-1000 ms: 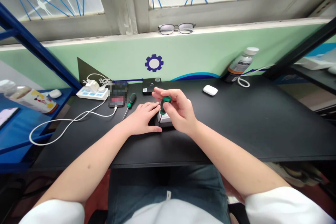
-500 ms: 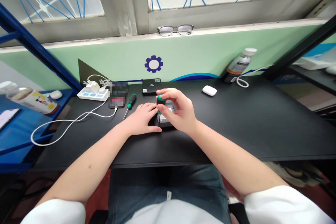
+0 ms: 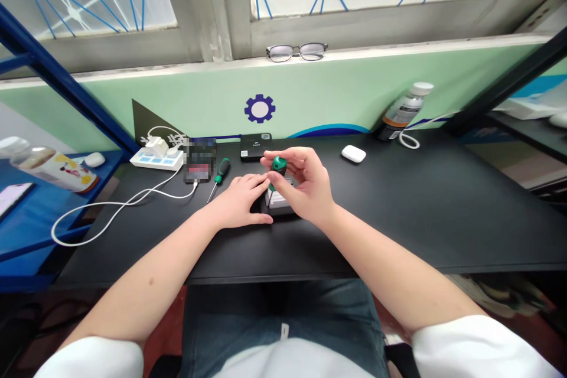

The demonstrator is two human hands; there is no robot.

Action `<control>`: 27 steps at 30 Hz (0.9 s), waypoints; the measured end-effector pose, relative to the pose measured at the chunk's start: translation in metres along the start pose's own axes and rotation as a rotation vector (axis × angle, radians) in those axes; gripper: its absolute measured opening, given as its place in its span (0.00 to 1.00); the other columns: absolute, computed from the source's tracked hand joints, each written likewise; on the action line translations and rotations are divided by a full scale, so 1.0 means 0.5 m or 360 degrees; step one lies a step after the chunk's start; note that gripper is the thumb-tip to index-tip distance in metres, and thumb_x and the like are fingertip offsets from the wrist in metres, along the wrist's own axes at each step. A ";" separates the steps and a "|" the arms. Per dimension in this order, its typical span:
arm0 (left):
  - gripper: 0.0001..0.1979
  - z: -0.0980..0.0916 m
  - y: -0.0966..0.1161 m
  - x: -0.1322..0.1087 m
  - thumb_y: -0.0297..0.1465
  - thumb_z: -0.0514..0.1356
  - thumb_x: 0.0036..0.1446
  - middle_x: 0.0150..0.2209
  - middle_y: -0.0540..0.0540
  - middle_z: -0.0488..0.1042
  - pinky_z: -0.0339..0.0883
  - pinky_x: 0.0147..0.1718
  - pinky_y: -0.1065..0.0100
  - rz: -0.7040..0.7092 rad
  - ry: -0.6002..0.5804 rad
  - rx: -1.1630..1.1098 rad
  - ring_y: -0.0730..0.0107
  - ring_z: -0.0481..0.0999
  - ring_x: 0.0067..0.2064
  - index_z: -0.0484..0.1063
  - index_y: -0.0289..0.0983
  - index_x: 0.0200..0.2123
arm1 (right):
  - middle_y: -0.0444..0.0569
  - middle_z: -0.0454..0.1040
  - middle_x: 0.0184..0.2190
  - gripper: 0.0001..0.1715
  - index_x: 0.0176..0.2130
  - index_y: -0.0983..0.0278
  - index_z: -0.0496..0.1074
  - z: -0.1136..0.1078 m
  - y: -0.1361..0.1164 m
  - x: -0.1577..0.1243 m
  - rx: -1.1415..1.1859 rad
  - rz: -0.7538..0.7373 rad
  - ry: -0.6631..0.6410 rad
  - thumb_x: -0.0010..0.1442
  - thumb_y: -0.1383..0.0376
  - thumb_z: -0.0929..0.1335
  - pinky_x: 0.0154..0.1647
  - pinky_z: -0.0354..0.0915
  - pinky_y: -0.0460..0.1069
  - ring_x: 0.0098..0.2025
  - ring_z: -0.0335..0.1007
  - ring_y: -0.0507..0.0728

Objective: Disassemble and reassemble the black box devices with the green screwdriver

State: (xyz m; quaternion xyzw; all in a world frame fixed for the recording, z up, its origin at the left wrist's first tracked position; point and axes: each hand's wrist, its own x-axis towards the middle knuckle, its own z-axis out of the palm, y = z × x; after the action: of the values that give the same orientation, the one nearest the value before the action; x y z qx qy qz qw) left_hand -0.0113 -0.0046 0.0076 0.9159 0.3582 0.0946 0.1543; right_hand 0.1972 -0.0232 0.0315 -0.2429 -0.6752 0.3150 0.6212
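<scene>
My right hand [image 3: 305, 183] grips a green and black screwdriver [image 3: 279, 165] by its handle, with the thin shaft pointing down. Beneath it lies a small dark device with a silver-grey inner part [image 3: 278, 199], partly covered by my fingers; the shaft's tip is at its left side. Flat against that device's left edge rests my left hand [image 3: 241, 201], fingers stretched and thumb apart. Farther left on the desk is a second green and black screwdriver [image 3: 222, 171]. Behind my hands sits a flat black box [image 3: 256, 146].
A white power strip [image 3: 157, 158] and its looping cable [image 3: 124, 203] lie at left beside a blurred phone-like object [image 3: 199, 159]. To the right are a white earbud case [image 3: 353, 154] and a leaning bottle [image 3: 405, 111]. Glasses [image 3: 296, 52] rest on the sill.
The screwdriver's handle has tilted to the right and toward me, and my right fingers have shifted around it. My left hand stays in place.
</scene>
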 end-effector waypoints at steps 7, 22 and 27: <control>0.44 0.001 -0.006 -0.003 0.51 0.71 0.60 0.76 0.33 0.59 0.55 0.70 0.35 0.0010 0.0028 -0.0049 0.36 0.56 0.76 0.63 0.45 0.74 | 0.52 0.84 0.53 0.17 0.53 0.56 0.71 -0.001 -0.002 0.002 0.0023 -0.0040 0.0041 0.68 0.62 0.75 0.57 0.83 0.56 0.54 0.86 0.58; 0.32 0.002 -0.006 -0.003 0.50 0.69 0.64 0.72 0.36 0.66 0.60 0.67 0.36 0.0105 0.0081 -0.0007 0.35 0.62 0.73 0.72 0.45 0.66 | 0.55 0.72 0.56 0.16 0.53 0.54 0.79 -0.019 0.003 0.008 -0.0292 -0.0335 -0.0240 0.75 0.65 0.63 0.54 0.80 0.63 0.55 0.77 0.61; 0.36 0.003 -0.006 -0.004 0.49 0.69 0.63 0.72 0.36 0.66 0.58 0.68 0.36 0.0078 0.0065 -0.0041 0.36 0.62 0.73 0.67 0.47 0.70 | 0.50 0.70 0.45 0.14 0.54 0.54 0.76 -0.017 0.007 0.014 -0.0257 -0.0382 -0.0216 0.73 0.67 0.66 0.41 0.78 0.55 0.42 0.73 0.55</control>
State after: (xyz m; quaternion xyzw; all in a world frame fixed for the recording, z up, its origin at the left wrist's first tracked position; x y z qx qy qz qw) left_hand -0.0141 -0.0044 0.0049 0.9203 0.3374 0.1218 0.1564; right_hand 0.2048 -0.0145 0.0340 -0.1876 -0.7630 0.1989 0.5857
